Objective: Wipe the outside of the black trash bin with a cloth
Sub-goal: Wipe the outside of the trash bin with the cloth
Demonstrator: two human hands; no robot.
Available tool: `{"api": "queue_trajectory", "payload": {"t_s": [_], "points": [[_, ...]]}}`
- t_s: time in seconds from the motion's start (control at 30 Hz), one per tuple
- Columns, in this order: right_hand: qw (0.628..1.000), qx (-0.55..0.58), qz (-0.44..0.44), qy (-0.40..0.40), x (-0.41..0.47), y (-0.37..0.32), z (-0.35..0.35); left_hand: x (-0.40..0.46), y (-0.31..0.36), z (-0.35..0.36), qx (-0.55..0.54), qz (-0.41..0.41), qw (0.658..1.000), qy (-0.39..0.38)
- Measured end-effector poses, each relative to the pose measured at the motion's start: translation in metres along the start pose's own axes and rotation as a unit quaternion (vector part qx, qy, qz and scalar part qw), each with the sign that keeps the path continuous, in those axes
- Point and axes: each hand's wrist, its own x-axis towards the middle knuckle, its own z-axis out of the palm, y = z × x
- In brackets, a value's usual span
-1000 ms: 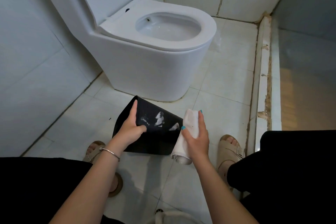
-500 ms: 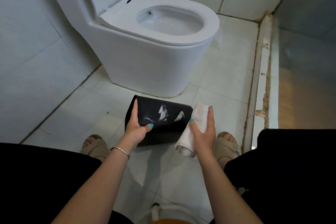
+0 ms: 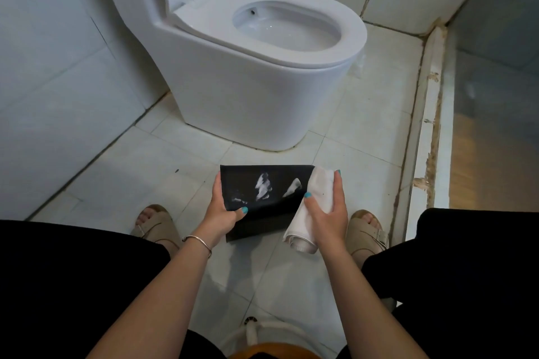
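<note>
Head view – person squatting or seated low over a tiled bathroom floor (image 3: pixel 361 154), both hands out in front. Left hand (image 3: pixel 222 210) grips the left edge of the black trash bin (image 3: pixel 268 213): thumb curled over the near face, fingers wrapped behind the edge. Bin is held off the floor, lying on its side w/ a flat side facing the cam, between the knees and in front of the toilet (image 3: pixel 250 73). White smears show on that face, approx center. Right hand (image 3: pixel 328 213) pinches a folded white cloth (image 3: pixel 318 192) – thumb on one side, fingers on the other, cloth hanging down past the palm. Cloth's upper end touches the bin's right edge. Silver bangle (image 3: pixel 198 242) on left wrist. Beige sandals on both feet, left sandal (image 3: pixel 156 221) and right sandal (image 3: pixel 369 230), either side of the bin. Worn raised curb (image 3: pixel 425 131) runs along the right side of the floor.
</note>
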Motion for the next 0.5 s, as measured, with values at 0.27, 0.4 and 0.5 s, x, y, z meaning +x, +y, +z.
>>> {"api": "queue_trajectory", "payload": {"t_s": [0.27,0.4,0.5], "points": [[1.000,-0.023,-0.005,-0.013,0.000,0.002,0.007,0.003,-0.009,-0.010,0.064,0.002,0.997,-0.044],[0.999,-0.037,-0.019,-0.026,0.003,0.003,0.010,0.012,-0.012,-0.022,0.263,0.069,0.962,-0.036],[0.997,-0.054,-0.028,-0.046,0.007,0.002,0.013,0.025,-0.003,-0.030,0.440,0.114,0.889,-0.054]]}}
